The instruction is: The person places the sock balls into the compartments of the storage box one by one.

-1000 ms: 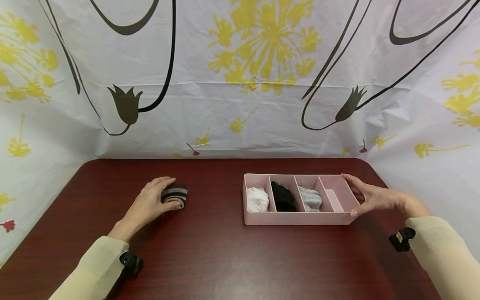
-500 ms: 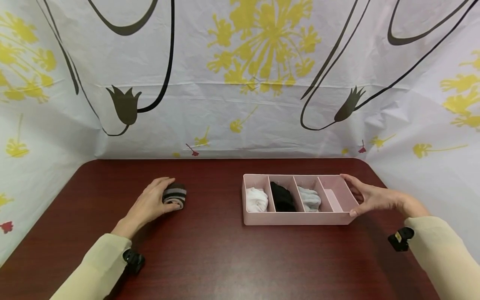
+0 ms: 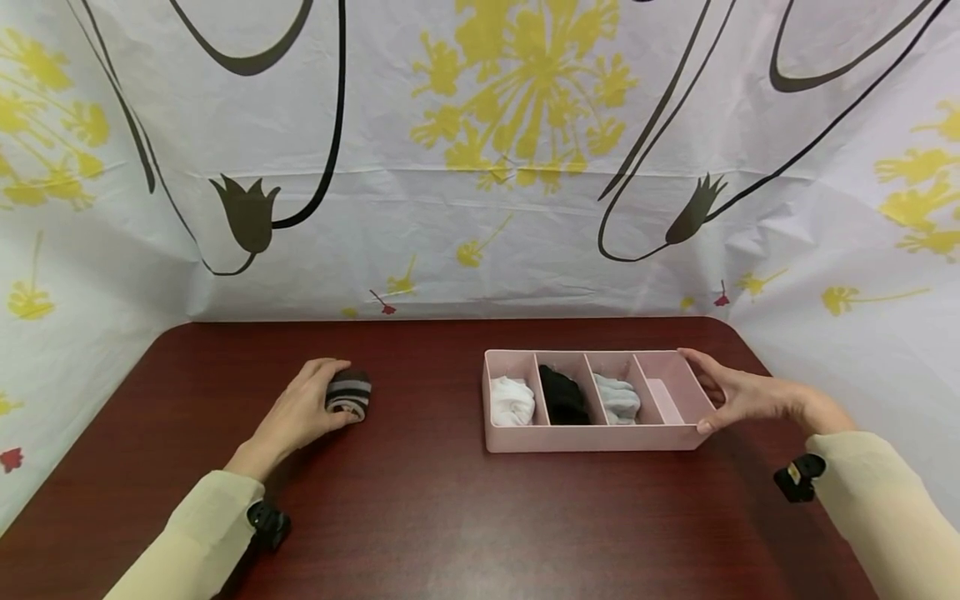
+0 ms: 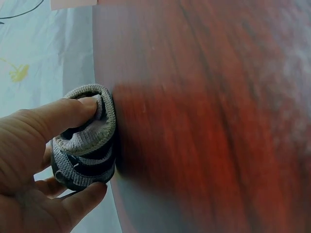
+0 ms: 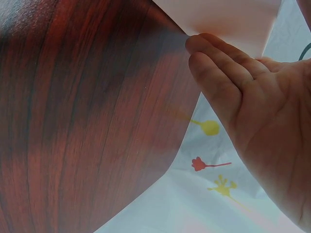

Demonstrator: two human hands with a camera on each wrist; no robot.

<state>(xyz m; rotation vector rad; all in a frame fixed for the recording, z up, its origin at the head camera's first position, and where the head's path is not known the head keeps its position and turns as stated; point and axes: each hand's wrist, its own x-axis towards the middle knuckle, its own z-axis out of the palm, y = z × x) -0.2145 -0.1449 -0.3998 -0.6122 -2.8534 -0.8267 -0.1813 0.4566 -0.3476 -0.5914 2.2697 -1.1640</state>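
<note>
My left hand (image 3: 296, 412) holds a rolled-up striped sock (image 3: 350, 392) on the left of the table. In the left wrist view, the thumb presses into the roll's opening and fingers curl under the sock (image 4: 87, 165), which is grey and dark. At the right, my right hand (image 3: 757, 398) grips the end of a pink divided box (image 3: 585, 439), thumb at the front corner and a finger at the back corner. In the right wrist view the fingers lie against the box's end wall (image 5: 233, 19). The box's rightmost compartment (image 3: 663, 400) has no sock in it.
From left to right, the other compartments hold a white sock (image 3: 512, 402), a black sock (image 3: 564, 396) and a light grey sock (image 3: 617, 398). The dark red wooden table (image 3: 435, 517) meets a flower-printed white sheet (image 3: 375, 242) behind it and at both sides.
The left hand has shifted very slightly, its grip on the sock much the same. The right hand and the box stay in place; the whole view drifts a little.
</note>
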